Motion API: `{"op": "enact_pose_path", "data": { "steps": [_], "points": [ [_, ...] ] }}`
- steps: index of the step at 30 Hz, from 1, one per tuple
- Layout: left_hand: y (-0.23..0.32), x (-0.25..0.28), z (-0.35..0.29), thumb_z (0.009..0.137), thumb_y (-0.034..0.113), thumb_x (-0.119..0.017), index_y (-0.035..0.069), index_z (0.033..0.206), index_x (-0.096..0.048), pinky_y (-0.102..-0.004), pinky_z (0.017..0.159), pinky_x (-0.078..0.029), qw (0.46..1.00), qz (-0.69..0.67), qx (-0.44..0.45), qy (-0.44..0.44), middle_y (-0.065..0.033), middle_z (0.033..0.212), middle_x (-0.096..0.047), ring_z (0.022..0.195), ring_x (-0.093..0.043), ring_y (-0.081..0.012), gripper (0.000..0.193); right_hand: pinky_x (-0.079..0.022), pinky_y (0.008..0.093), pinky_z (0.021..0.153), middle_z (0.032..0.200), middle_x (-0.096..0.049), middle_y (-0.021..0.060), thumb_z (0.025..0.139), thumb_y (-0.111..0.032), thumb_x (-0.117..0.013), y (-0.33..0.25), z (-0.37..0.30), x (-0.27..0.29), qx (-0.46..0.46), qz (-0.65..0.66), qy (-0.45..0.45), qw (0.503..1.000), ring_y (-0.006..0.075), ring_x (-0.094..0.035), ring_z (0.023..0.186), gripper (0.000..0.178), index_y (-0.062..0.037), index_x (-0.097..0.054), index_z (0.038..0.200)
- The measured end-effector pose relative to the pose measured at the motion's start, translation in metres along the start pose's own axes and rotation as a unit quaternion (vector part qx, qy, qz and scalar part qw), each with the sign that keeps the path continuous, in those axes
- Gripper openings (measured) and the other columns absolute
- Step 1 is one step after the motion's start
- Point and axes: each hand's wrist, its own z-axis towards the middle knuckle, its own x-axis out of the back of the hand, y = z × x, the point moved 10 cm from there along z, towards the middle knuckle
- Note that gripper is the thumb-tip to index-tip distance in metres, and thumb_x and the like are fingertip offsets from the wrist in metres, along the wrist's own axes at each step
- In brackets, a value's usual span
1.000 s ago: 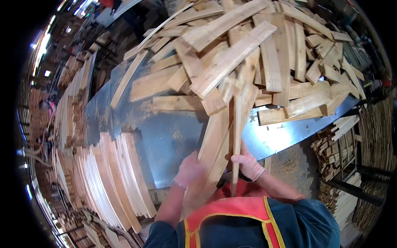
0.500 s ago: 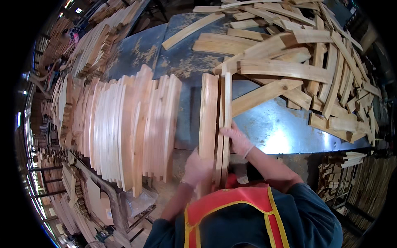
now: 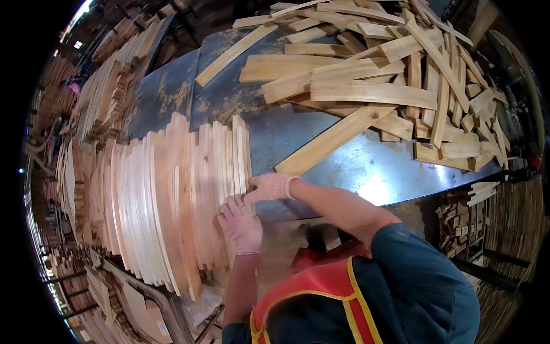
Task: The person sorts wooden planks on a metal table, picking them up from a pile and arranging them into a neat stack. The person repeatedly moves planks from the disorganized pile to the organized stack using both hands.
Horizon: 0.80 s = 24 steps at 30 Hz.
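Note:
Many pale wooden boards (image 3: 197,200) stand on edge, pressed side by side in a long row at the left of the metal table. My left hand (image 3: 240,226), in a light pink glove, lies with stretched fingers over the near part of the row's right end. Close beside it, my right hand (image 3: 272,188), gloved too, rests against the outer face of the rightmost board (image 3: 243,152), thumb apart from the fingers. Some of the right fingertips are hard to make out. The end boards stand upright against their neighbours.
A loose heap of wooden pieces (image 3: 372,94) covers the far and right part of the blue-grey metal table (image 3: 344,166). One slanted board (image 3: 335,140) lies nearest my right hand. More stacked wood (image 3: 455,226) stands on a rack at the right; further stacks (image 3: 106,94) line the left.
The few boards held between my hands have moved left and now stand at the row's right end. Both hands have shifted left with them, and the view has shifted.

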Motion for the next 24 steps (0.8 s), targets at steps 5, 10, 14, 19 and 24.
{"op": "enact_pose_path", "data": {
  "steps": [5,10,14,19,24],
  "points": [
    [0.007,0.002,0.008,0.086,0.034,-0.073,0.009,0.158,-0.042,-0.0550,0.122,-0.030,0.993,0.065,0.021,0.093,-0.0150,0.156,-0.045,0.147,-0.039,-0.0365,0.082,-0.050,0.0463,0.108,0.132,-0.067,0.0204,0.072,-0.031,-0.089,0.038,-0.120,0.231,0.098,-0.346,0.390,0.848,0.0386,-0.062,0.126,0.071,-0.0088,-0.064,0.135],
    [0.104,0.029,0.043,0.084,0.038,-0.075,0.012,0.159,-0.043,-0.0529,0.125,-0.027,0.991,-0.017,-0.094,0.099,-0.0133,0.162,-0.042,0.151,-0.035,-0.0370,0.086,-0.036,0.0477,0.118,0.140,-0.060,0.0187,0.078,-0.033,-0.080,0.145,-0.201,0.373,-0.087,-0.466,0.414,0.777,0.0383,-0.054,0.135,0.080,-0.0140,-0.050,0.149],
    [0.199,0.021,0.090,0.080,0.045,-0.081,0.013,0.160,-0.041,-0.0523,0.126,-0.026,0.985,-0.071,-0.154,0.009,-0.0127,0.162,-0.042,0.152,-0.034,-0.0359,0.095,-0.042,0.0460,0.114,0.134,-0.066,0.0164,0.082,-0.027,-0.076,0.094,-0.155,0.369,-0.024,-0.440,0.363,0.821,0.0373,-0.060,0.129,0.071,-0.0151,-0.052,0.148],
    [0.248,0.015,0.112,0.081,0.048,-0.082,0.014,0.156,-0.041,-0.0517,0.121,-0.034,0.984,-0.042,-0.174,0.007,-0.0134,0.150,-0.053,0.142,-0.047,-0.0359,0.091,-0.048,0.0460,0.108,0.132,-0.069,0.0148,0.088,-0.018,-0.072,0.062,-0.095,0.380,0.050,-0.554,0.388,0.735,0.0340,-0.064,0.128,0.053,-0.0129,-0.058,0.138],
    [0.185,0.001,0.049,0.082,0.041,-0.083,0.014,0.152,-0.045,-0.0467,0.113,-0.043,0.986,-0.087,-0.074,-0.123,-0.0142,0.133,-0.065,0.128,-0.059,-0.0350,0.084,-0.046,0.0446,0.111,0.135,-0.068,0.0118,0.085,-0.022,-0.074,0.066,-0.105,0.375,-0.085,-0.469,0.193,0.858,0.0317,-0.060,0.135,0.070,-0.0159,-0.051,0.151]
  ]
}}
